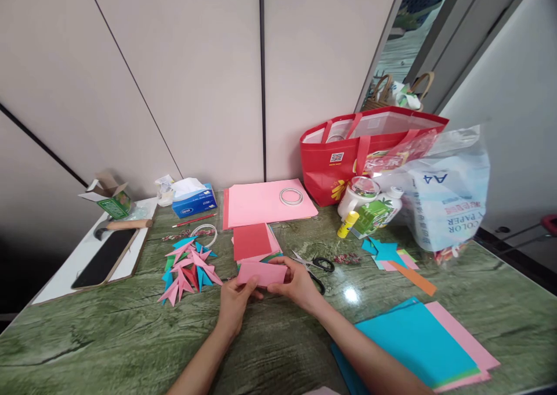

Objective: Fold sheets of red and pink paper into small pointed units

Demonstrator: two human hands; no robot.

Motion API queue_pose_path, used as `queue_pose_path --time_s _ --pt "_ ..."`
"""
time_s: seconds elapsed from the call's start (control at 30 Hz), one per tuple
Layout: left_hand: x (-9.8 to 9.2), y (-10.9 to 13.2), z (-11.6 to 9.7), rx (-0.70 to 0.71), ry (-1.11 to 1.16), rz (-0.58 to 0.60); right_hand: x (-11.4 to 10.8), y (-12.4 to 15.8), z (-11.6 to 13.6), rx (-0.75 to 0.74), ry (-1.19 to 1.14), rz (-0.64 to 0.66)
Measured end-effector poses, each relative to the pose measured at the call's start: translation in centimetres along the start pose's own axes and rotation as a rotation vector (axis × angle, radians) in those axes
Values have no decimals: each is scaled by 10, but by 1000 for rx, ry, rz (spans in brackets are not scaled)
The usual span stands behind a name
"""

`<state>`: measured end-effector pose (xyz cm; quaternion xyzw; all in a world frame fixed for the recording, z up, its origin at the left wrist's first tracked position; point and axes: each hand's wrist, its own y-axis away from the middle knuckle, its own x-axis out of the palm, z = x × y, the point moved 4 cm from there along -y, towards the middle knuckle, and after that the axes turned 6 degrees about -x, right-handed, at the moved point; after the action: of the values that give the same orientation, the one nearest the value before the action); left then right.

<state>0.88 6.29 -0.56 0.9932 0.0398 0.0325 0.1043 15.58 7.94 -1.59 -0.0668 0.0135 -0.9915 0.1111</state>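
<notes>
Between both hands I hold a pink paper rectangle [261, 273], which looks folded. My left hand [235, 302] pinches its lower left part, thumb on the front. At the right end my right hand [298, 282] grips it, with a finger along the top edge. Just behind it lies a stack of square coloured paper [251, 242], red on top. Black-handled scissors [317, 265] rest open to the right of the stack. Left of my hands is a pile of folded paper pieces [191, 270] in pink, blue, red and green.
Pink sheets [256, 200] lie at the back, a tape roll [290, 196] on them. A tissue box [194, 200], hammer [124, 225] and phone [104, 258] are left. A red bag [322, 171], glue stick [347, 224], paper scraps [411, 273] and blue sheets [422, 343] are right.
</notes>
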Motion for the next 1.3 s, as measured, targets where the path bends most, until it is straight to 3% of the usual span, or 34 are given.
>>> queue_pose_path --time_s 0.33,0.6,0.73,0.93,1.3 --pt "-4 -5 9 -63 188 -42 5 2 -4 118 -127 -26" --pt "2 -3 4 -131 409 23 3 -1 -3 40 -127 -52" --pt "1 -4 4 -164 418 21 5 -1 -2 -9 -99 -17" --pt "0 -2 5 -95 277 22 5 0 -2 -37 -142 -30" --pt "4 -2 2 -177 367 185 8 5 -1 -28 20 -33"
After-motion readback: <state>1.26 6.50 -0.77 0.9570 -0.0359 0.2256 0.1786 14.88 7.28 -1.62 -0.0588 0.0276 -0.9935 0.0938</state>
